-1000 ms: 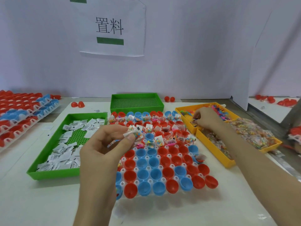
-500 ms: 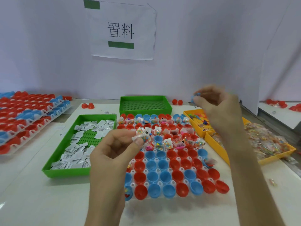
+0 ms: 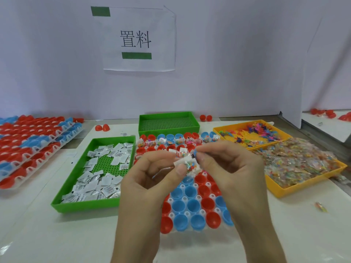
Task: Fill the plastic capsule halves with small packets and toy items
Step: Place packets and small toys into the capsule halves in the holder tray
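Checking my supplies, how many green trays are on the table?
2: one green tray with white packets left of the capsule rack, another behind it by the wall.

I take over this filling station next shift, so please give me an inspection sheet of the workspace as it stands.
Surface: white table, glossy.
Job's things: capsule tray, far rows holding packets, near halves not yet filled; green packet tray with white packets; yellow toy tray; yellow bead-packet tray, heaped.
Clutter: loose red halves at the back; stray packet on the table, right.
Grippers: left hand pinches a bead packet; right hand pinches a small blue item beside it.
Cables: nothing seen.
Surroundings: white wall with paper sign; stacked capsule trays at left; second green tray behind.
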{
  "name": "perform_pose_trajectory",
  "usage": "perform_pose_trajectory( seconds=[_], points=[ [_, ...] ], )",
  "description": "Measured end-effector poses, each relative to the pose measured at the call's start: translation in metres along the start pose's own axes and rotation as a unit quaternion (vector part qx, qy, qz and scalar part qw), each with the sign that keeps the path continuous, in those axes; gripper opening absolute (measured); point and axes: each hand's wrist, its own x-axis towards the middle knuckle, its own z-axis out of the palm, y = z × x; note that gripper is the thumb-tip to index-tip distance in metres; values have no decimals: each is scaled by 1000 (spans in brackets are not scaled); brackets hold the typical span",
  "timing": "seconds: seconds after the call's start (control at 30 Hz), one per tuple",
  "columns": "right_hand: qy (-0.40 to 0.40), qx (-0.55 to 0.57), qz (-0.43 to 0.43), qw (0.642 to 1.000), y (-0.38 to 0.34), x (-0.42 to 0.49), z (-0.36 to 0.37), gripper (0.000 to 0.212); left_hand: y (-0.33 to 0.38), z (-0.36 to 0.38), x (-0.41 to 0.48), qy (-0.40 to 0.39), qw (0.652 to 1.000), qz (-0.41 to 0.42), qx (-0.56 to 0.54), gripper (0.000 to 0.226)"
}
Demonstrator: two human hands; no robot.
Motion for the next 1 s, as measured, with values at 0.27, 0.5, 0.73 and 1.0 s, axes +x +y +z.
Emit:
perform_pose_trajectory(
  seconds=[0.27, 0.5, 0.73, 1.0],
  points=[
    [-68, 16, 45, 997, 0, -3, -4, 17, 1, 4, -2, 51, 994, 61, 82, 22],
    [-89, 30, 39, 995, -2, -4, -5, 16, 1, 5, -4, 54, 986, 101, 122, 19],
    [-101, 16, 21, 995, -2, -4, -10, 22, -2, 5, -5, 35, 992, 61, 101, 25],
    [17, -136, -21, 990, 9, 5, -53, 29, 1, -2, -3, 52, 988, 92, 109, 15]
  ],
)
